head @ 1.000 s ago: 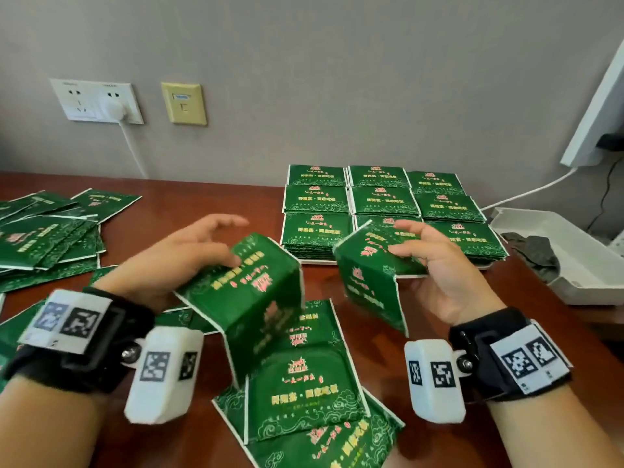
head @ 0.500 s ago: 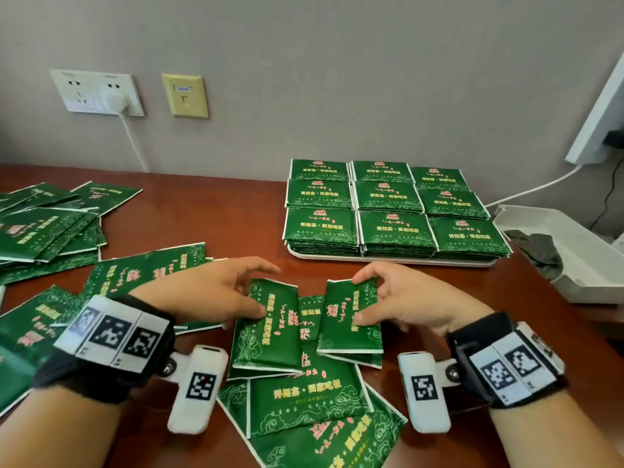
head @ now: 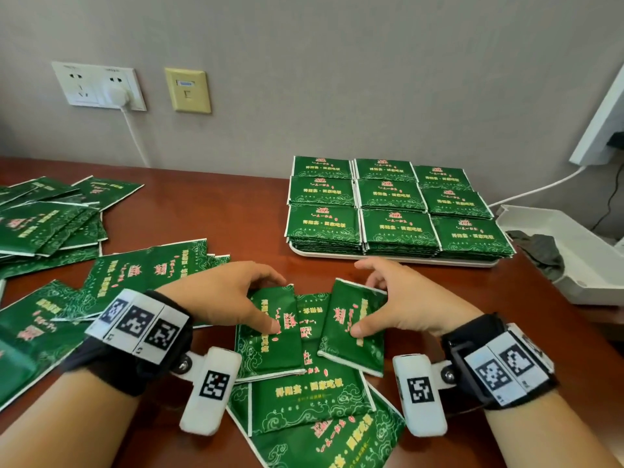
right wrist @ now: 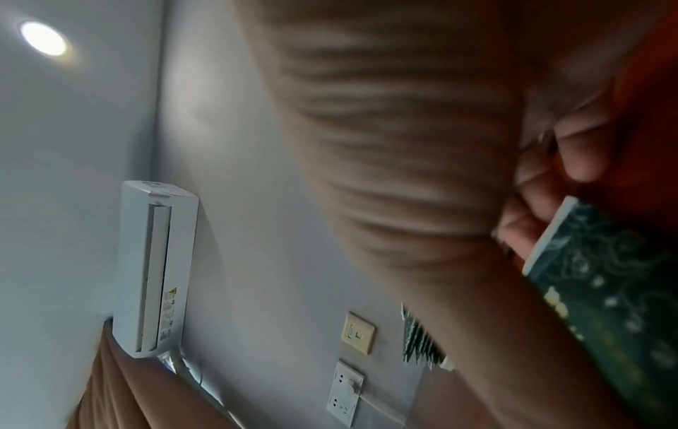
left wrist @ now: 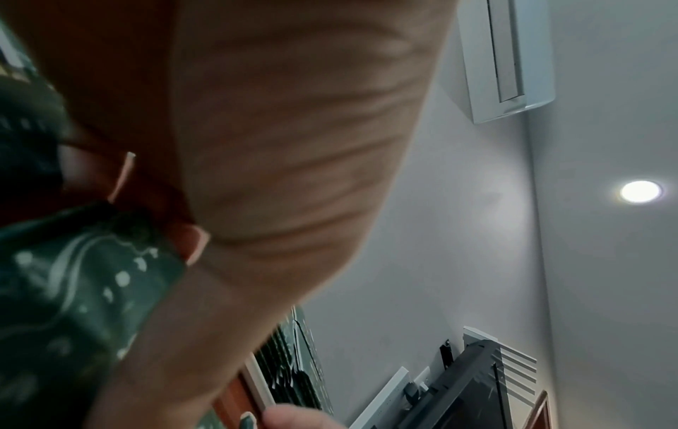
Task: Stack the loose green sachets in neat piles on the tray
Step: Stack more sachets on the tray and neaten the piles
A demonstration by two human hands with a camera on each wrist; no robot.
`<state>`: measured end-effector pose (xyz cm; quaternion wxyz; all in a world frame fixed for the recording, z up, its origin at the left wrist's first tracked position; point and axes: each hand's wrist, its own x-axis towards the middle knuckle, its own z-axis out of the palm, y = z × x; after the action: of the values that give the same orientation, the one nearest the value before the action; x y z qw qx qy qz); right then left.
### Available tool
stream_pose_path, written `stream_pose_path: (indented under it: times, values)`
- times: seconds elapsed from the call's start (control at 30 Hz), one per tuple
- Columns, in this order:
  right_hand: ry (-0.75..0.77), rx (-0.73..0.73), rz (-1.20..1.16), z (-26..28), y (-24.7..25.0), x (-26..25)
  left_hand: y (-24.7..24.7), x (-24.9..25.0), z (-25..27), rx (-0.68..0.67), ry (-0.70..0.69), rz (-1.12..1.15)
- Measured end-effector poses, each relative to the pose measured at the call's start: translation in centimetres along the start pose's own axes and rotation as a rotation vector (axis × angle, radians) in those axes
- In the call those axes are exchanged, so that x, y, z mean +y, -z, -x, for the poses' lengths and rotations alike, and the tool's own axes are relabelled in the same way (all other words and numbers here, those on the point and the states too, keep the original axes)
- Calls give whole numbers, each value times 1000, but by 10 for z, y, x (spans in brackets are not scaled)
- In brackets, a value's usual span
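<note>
Sachets lay loose across the left of the frame, unsorted, while at lower centre the left hand curled thumb and fingers round one small bundle resting on the table. Just right of it the right hand pinched a second bundle tilted on its edge (probably to square both before carrying them). At upper right the tray held nine tidy piles, so placement there looked the likely next step.

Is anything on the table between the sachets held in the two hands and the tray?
Nothing visible. The left hand and right hand each grip a sachet bundle; only bare tabletop lies before the tray, already full of piles.
</note>
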<state>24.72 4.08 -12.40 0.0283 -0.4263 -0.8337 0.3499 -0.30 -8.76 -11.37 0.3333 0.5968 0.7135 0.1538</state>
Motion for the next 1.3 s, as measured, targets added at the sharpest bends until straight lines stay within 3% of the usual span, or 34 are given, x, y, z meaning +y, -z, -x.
stream_pose_path:
  times: [0.3, 0.6, 0.77, 0.93, 1.1, 1.3]
  values:
    - [-51, 36, -44, 1, -2, -3, -1, -3, -3, -13, -2, 178]
    - [32, 111, -311, -5, -1, 3, 8, -8, -7, 199, -14, 710]
    - [133, 242, -622, -7, 0, 4, 3, -5, -12, 369, -90, 955]
    - [164, 550, -849, -9, 26, -3, 3, 11, -15, 465, -197, 1126]
    - [235, 688, -927, -13, 77, 7, 18, 46, -32, 494, -217, 1087]
    - [194, 773, -965, -6, 110, 86, 45, 110, -85, 482, -268, 978]
